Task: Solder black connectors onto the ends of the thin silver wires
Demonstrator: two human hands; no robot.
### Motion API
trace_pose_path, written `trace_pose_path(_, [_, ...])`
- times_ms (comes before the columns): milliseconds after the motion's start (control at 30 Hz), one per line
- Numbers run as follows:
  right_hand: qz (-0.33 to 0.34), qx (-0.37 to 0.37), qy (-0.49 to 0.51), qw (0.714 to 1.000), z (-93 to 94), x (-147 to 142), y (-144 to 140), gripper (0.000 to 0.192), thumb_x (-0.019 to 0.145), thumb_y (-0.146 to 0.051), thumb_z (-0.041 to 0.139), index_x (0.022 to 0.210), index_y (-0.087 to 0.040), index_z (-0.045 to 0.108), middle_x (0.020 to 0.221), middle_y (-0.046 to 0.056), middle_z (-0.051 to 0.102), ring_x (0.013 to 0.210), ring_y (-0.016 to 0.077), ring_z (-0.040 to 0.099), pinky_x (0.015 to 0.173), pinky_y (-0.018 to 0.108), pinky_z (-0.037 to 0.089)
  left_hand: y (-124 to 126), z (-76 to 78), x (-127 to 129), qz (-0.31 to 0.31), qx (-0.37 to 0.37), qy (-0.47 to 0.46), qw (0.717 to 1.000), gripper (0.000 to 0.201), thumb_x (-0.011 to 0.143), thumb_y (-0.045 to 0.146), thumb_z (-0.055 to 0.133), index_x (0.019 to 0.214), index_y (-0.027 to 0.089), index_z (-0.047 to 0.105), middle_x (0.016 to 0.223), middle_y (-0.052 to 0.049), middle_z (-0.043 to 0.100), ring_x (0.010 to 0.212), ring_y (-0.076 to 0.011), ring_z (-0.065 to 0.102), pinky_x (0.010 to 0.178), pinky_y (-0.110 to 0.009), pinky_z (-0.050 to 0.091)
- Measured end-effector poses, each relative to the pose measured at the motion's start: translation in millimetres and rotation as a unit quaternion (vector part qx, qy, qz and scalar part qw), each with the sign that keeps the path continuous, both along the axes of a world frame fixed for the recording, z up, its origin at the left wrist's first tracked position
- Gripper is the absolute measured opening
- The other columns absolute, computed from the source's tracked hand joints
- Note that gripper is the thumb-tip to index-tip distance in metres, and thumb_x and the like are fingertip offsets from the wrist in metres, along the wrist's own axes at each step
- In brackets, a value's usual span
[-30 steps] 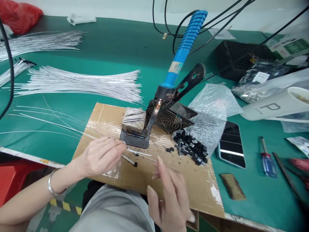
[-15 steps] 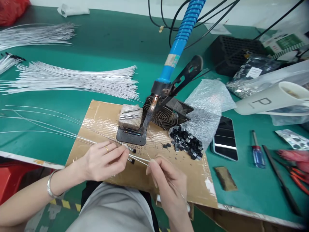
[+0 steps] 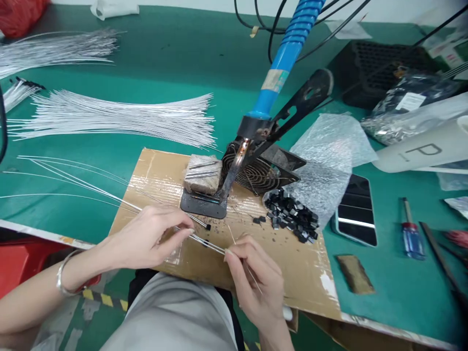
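Observation:
My left hand (image 3: 157,236) pinches a few thin white wires (image 3: 206,243) above the cardboard sheet (image 3: 288,268). Their long tails run out to the left over the green table. At the other end, the fingertips of my right hand (image 3: 254,273) are closed on the wire tips, and a finer strand (image 3: 255,280) passes through the same hand. Beneath the wires lies a wire with a small black end piece (image 3: 208,226). Beyond my hands a blue soldering iron (image 3: 272,80) slants down in a black stand, next to a pale block (image 3: 203,174) bearing short metal rods.
Small black parts (image 3: 292,214) are heaped beside bubble wrap (image 3: 329,146). A round-grilled fan (image 3: 256,168) stands behind the iron. A phone (image 3: 354,209), a screwdriver (image 3: 413,234) and a brown pad (image 3: 355,274) lie at right. A large white wire bundle (image 3: 120,117) lies at back left.
The left hand's fingers have shifted a little along the wires, with the thumb and forefinger now pinching. The right hand keeps its hold. The view has turned slightly left.

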State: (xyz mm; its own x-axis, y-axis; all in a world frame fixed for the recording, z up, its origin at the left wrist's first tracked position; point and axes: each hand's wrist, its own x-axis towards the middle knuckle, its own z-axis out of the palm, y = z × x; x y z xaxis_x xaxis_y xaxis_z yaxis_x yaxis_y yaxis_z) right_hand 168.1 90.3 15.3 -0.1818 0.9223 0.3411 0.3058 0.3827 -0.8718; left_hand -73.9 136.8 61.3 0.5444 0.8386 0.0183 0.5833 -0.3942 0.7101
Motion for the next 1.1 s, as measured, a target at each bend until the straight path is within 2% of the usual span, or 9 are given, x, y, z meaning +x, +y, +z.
trace_pose_path(100, [0.009,0.004,-0.006,1.000,-0.9,-1,0,0.022,0.096,-0.004,0.056,0.082,-0.020,0.057,0.072,-0.001,0.054,0.065,0.0127,0.052,0.056,0.026,0.039,0,1.9,8,-0.003,-0.060,-0.017,0.998,0.020,0.100,0.019,0.055,0.089,0.019,0.071,0.064,0.002,0.064,0.052,-0.0117,0.053,0.047,-0.023,0.042])
trace_pose_path(200, [0.009,0.000,0.001,1.000,-1.5,-1,-1,0.021,0.095,-0.004,0.057,0.081,-0.020,0.058,0.072,-0.002,0.054,0.064,0.0117,0.051,0.056,0.024,0.040,-1,1.4,14,0.008,-0.099,-0.035,0.994,0.017,0.098,0.020,0.058,0.087,0.018,0.071,0.065,0.002,0.064,0.051,-0.0102,0.049,0.045,-0.022,0.038])
trace_pose_path(433, [-0.011,-0.034,0.037,0.999,-10.0,2,-6,0.020,0.094,-0.009,0.064,0.077,-0.021,0.064,0.067,-0.001,0.057,0.057,0.0120,0.054,0.050,0.024,0.040,-1,1.1,17,0.022,-0.107,-0.069,0.992,0.014,0.096,0.015,0.063,0.085,0.019,0.071,0.072,0.000,0.072,0.063,-0.0137,0.064,0.051,-0.024,0.045])
trace_pose_path(533, [-0.020,-0.074,0.057,0.995,-12.0,0,-9,0.022,0.095,-0.014,0.066,0.074,-0.021,0.065,0.066,-0.001,0.058,0.057,0.0119,0.053,0.051,0.024,0.039,0,-1.0,18,0.021,-0.036,-0.068,0.997,0.013,0.098,0.015,0.063,0.088,0.019,0.071,0.075,-0.001,0.074,0.063,-0.0138,0.066,0.053,-0.025,0.049])
trace_pose_path(633, [-0.052,-0.143,0.079,0.985,-9.0,-4,-12,0.028,0.097,-0.022,0.067,0.069,-0.021,0.066,0.064,-0.002,0.056,0.057,0.0115,0.049,0.053,0.025,0.036,0,-6.4,17,-0.028,0.114,-0.028,0.993,0.019,0.101,0.010,0.055,0.093,0.016,0.071,0.083,-0.006,0.076,0.073,-0.0168,0.070,0.064,-0.028,0.057])
trace_pose_path(733, [-0.078,-0.214,0.125,0.966,-5.3,-7,-13,0.034,0.096,-0.032,0.070,0.065,-0.020,0.066,0.062,-0.002,0.054,0.056,0.0110,0.047,0.053,0.026,0.033,-1,-11.3,16,-0.092,0.284,0.037,0.954,0.025,0.101,0.005,0.047,0.097,0.011,0.071,0.086,-0.009,0.078,0.076,-0.0192,0.071,0.067,-0.031,0.059])
trace_pose_path(833, [-0.089,-0.262,0.164,0.947,-4.2,-9,-14,0.038,0.096,-0.037,0.070,0.064,-0.019,0.064,0.060,-0.003,0.049,0.051,0.0089,0.042,0.049,0.025,0.029,-1,-12.7,14,-0.120,0.396,0.072,0.907,0.026,0.103,0.008,0.045,0.098,0.009,0.071,0.087,-0.008,0.080,0.069,-0.0177,0.068,0.060,-0.030,0.057])
trace_pose_path(1000, [-0.090,-0.252,0.165,0.949,-7.0,-10,-14,0.038,0.099,-0.037,0.066,0.066,-0.020,0.060,0.060,-0.005,0.045,0.048,0.0076,0.039,0.047,0.023,0.028,2,-15.3,11,-0.131,0.459,0.075,0.876,0.024,0.101,0.010,0.049,0.099,0.009,0.073,0.092,-0.010,0.082,0.071,-0.0173,0.069,0.061,-0.030,0.055])
trace_pose_path(1100, [-0.086,-0.221,0.150,0.960,-10.2,-8,-12,0.036,0.100,-0.032,0.065,0.067,-0.020,0.060,0.061,-0.004,0.048,0.051,0.0087,0.041,0.048,0.024,0.029,-2,-18.6,13,-0.121,0.440,0.062,0.888,0.020,0.099,0.008,0.052,0.100,0.009,0.072,0.092,-0.011,0.081,0.073,-0.0185,0.068,0.064,-0.031,0.055])
